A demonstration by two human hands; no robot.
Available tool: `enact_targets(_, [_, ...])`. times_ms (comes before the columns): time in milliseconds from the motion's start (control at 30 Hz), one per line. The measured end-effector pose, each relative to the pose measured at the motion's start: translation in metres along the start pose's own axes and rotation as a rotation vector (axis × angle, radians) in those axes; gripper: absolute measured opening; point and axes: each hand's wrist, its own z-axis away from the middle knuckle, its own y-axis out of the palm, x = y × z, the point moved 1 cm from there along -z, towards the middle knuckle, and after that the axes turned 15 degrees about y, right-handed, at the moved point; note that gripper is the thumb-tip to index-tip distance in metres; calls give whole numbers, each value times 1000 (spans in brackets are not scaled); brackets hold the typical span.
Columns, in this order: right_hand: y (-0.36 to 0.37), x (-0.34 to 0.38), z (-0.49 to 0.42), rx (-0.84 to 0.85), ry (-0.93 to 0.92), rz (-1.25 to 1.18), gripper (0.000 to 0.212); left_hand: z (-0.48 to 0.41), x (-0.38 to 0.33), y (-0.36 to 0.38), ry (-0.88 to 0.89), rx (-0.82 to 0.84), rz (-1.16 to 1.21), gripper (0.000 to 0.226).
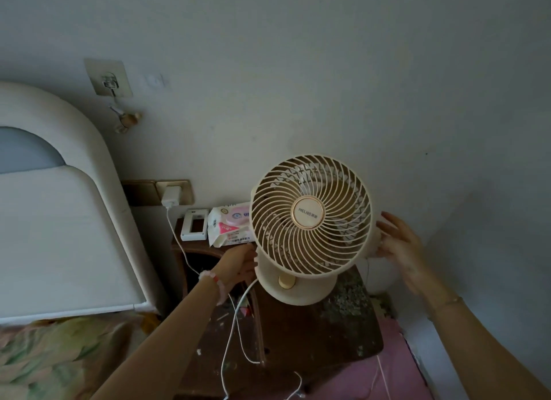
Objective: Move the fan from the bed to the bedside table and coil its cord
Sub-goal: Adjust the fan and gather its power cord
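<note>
I see the cream round-grilled plastic fan [310,217] standing mid-frame on the dark wooden bedside table [313,334]; left hand [238,265] grips its stem, right hand [399,241] cups its back, white cord [235,316] dangling below.

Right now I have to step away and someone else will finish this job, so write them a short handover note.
Left hand: on the fan's neck, at its left side; grip not fully visible.
Right hand: open, fingers spread against the back right of the fan head.
Fan: upright on the bedside table, base near the far edge, grille facing the camera.
Cord: white, hanging loose from the fan down over the table front, uncoiled.
Done: fan is off the bed and on the table.
Left: let go, then gather and coil the cord.
</note>
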Motion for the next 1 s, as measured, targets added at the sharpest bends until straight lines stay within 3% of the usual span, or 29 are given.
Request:
enact_targets(100, [5, 33, 8, 24, -62, 10, 52, 6, -18, 3, 24, 18, 67, 35])
enact_targets(433, [39, 88, 14, 66, -150, 244, 54, 28, -21, 19, 92, 72, 206, 23])
enact_targets(633, [40, 102, -15, 148, -170, 332, 47, 34, -10, 33, 178, -41, 289, 30])
enact_targets(867, [53, 111, -42, 369, -238, 426, 48, 37, -5, 38, 232, -108, 325, 29])
enact_targets(1000, [53, 103, -48, 396, -277, 403, 49, 41, -2, 42, 267, -153, 341, 26])
